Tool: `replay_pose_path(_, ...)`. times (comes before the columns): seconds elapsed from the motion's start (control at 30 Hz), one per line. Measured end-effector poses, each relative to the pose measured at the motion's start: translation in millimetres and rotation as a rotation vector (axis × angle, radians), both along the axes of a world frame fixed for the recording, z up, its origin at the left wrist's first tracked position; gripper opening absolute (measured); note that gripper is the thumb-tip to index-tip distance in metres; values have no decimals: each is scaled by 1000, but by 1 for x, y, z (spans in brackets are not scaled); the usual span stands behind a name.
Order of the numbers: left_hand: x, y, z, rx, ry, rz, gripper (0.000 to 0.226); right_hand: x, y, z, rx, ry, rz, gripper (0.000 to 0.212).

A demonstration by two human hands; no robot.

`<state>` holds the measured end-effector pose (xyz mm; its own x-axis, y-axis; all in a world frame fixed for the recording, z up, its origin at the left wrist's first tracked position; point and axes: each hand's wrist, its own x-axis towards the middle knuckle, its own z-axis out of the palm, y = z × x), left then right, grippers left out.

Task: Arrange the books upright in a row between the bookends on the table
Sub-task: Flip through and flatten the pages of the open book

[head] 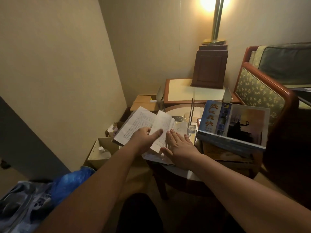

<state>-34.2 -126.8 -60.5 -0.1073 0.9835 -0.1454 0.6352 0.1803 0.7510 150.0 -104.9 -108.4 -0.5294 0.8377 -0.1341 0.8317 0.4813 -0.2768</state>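
The only camera sits on the person's head and looks forward and down along both arms, close to the left hand (144, 138) and right hand (180, 147) at the open book (134, 122) on the table (180, 108), with the lamp (216, 22) farther back.

A round wooden table (180, 109) sits mid-frame, carrying an open book (139, 121) at left, a book stack (235, 132) at right and grey bookends (160, 98) along its rear.

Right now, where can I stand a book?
Bare: the round table's back strip between the left bookend and middle bookend; also the side table's cream top left of the lamp base. Crowded: the front, under the open book, left hand and right hand; the right, under the blue book stack.
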Motion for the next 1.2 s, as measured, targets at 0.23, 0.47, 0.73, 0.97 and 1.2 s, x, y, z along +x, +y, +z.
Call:
replay_pose_path(0.23, 1, 4, -9, 17, -71, 121, 58, -3, -1, 0, -11, -16, 12, 86)
replay_pose_path(0.47, 1, 0, -14, 124, 115, 71, 66, 2, -1, 0, -19, -24, 17, 81)
replay_pose_path(0.73, 1, -8, -30, 345, 290, 14, 77, 1, -1, 0, -10, 0, 13, 81)
replay_pose_path(0.97, -3, -11, -27, 408, 241, 11, 76, -13, -2, 2, 4, 1, -39, 90)
replay_pose_path(1.2, -11, -15, -18, 464, 90, 71, 57, -26, -8, 8, 28, 63, -69, 93)
